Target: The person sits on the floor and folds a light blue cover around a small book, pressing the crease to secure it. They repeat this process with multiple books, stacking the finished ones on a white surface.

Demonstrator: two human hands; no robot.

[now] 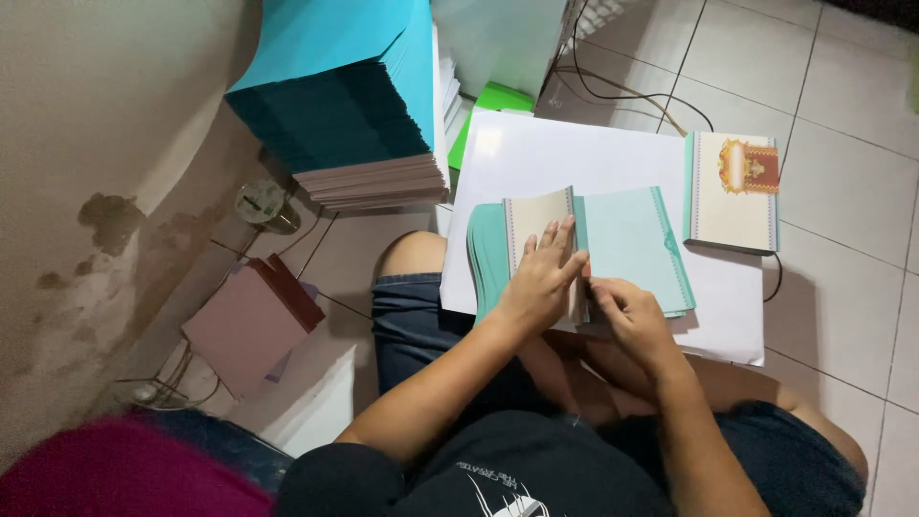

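I sit on the floor with a white sheet [565, 153] in front of my knees. On it lies a fanned pile of teal cards [627, 244]. My left hand [541, 278] presses flat on a cream card [536, 215] being folded over the left part of the pile. Just to its right, my right hand [627, 311] pinches the near edge of the cards at the fold, fingers curled. A finished stack of cream cards with a gold and red emblem [735, 191] rests at the sheet's right edge.
A tall stack of teal and pale envelopes [354, 105] stands at upper left by a stained wall [86, 191]. Pinkish-brown envelopes [251, 321] lie left of my knee. A green item [498, 101] and cables [632, 96] are behind the sheet, on floor tiles.
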